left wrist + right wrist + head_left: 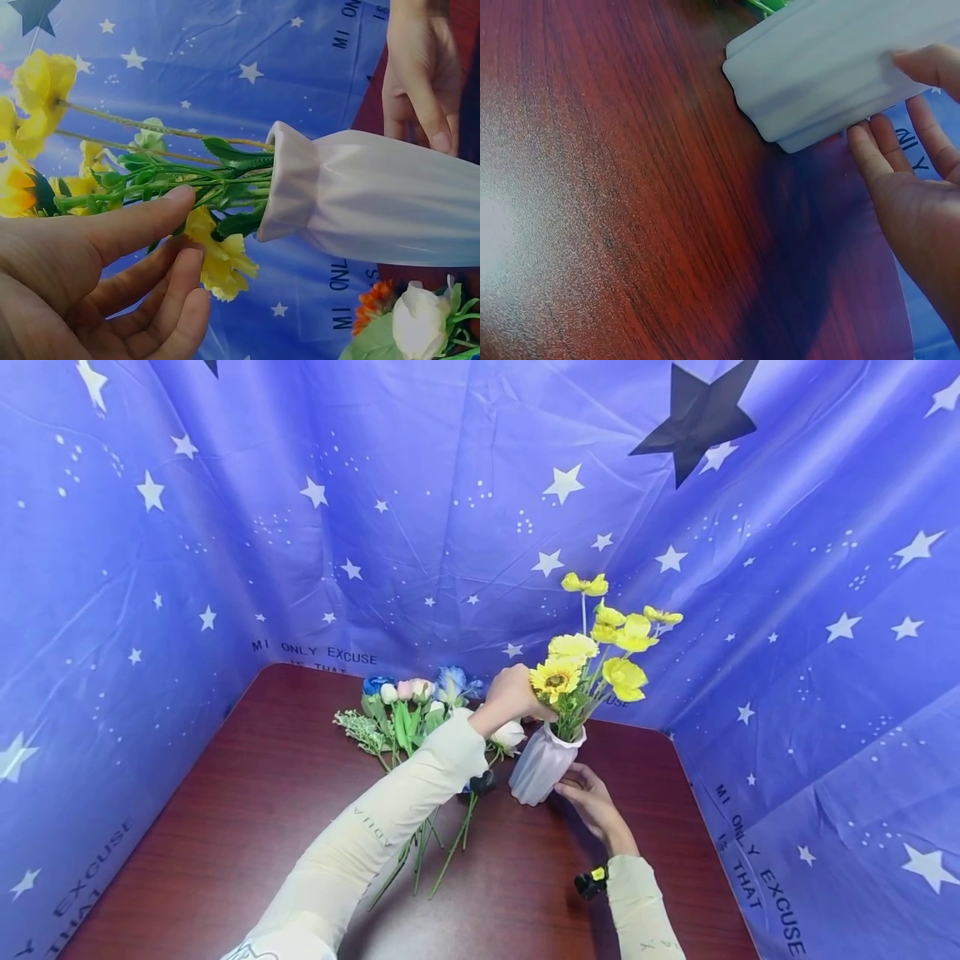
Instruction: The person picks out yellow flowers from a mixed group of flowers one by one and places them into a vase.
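A pale, ribbed vase point(546, 767) holds several yellow flowers point(633, 633), among them a sunflower point(555, 680). My left hand point(516, 695) is at the vase's mouth, behind the sunflower. In the left wrist view its thumb lies against green stems point(225, 184), and the curled fingers meet the thumb around a low yellow flower point(229, 262); the exact contact is partly hidden. Low on the vase's right side, my right hand point(588, 797) holds it. The right wrist view shows its thumb on the vase point(832, 82) and the fingertips against the underside.
Left of the vase lie loose flowers: blue ones point(452, 683), pink ones point(414, 689), a white one point(507, 737) and green sprigs point(362, 730). Their long stems point(453, 847) point toward the front of the dark red table point(240, 810). Blue star-printed cloth point(450, 527) surrounds the table.
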The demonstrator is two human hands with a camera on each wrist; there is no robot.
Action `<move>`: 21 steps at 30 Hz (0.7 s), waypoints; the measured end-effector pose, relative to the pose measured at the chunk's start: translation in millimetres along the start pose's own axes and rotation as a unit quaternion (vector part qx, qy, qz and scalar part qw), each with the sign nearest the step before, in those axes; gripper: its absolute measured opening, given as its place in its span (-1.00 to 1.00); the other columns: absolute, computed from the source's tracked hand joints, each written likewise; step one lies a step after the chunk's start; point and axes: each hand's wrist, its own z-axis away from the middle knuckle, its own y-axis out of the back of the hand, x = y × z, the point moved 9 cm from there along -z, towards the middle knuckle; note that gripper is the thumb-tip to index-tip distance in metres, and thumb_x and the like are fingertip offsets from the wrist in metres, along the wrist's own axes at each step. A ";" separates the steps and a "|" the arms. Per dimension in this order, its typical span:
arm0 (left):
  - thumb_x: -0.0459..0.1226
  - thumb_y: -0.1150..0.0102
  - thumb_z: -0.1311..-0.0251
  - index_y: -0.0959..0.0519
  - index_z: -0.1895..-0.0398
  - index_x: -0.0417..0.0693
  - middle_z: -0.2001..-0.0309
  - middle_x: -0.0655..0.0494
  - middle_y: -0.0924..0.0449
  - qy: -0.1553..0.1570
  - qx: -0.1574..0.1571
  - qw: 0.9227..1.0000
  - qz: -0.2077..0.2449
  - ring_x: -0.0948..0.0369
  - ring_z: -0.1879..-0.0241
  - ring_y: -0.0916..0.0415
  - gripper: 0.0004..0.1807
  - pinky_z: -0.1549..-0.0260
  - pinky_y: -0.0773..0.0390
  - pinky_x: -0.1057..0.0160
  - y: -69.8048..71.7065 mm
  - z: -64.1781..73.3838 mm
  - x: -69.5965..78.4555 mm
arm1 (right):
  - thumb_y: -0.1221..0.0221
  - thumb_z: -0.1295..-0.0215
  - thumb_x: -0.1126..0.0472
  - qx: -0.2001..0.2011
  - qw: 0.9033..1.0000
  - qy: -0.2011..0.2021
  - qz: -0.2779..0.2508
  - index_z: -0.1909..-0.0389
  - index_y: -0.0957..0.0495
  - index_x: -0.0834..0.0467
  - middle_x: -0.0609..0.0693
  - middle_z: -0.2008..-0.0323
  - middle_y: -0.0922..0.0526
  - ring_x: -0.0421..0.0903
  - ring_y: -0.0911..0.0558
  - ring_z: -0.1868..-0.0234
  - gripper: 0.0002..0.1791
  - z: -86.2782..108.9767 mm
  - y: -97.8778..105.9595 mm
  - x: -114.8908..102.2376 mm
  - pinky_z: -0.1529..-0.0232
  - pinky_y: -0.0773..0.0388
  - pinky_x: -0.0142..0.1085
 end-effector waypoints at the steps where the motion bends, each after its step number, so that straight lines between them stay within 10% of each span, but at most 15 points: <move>1: -0.05 -0.73 0.27 -0.68 0.18 -0.15 0.32 0.03 -0.74 -0.002 -0.003 1.000 -0.002 0.17 0.42 -0.59 -0.41 0.47 -0.62 0.28 -0.3 0.5 -0.8 | -0.06 -0.31 0.64 0.002 1.000 0.001 0.000 -0.13 -0.33 0.24 -0.06 0.09 -0.57 -0.27 -0.65 0.08 -0.56 0.4 -0.1 -0.7 -0.02 -0.64 -0.45; 21: -0.19 -0.61 0.05 -0.82 0.36 0.01 0.41 0.14 -0.80 0.000 -0.097 0.990 0.101 0.17 0.33 -0.74 -0.82 0.38 -0.67 0.32 -6.6 11.6 -28.3 | 0.00 -0.31 0.64 0.008 1.000 0.026 0.003 -0.12 -0.36 0.21 -0.07 0.11 -0.59 -0.26 -0.64 0.09 -0.56 5.7 -1.7 -10.2 -0.04 -0.64 -0.44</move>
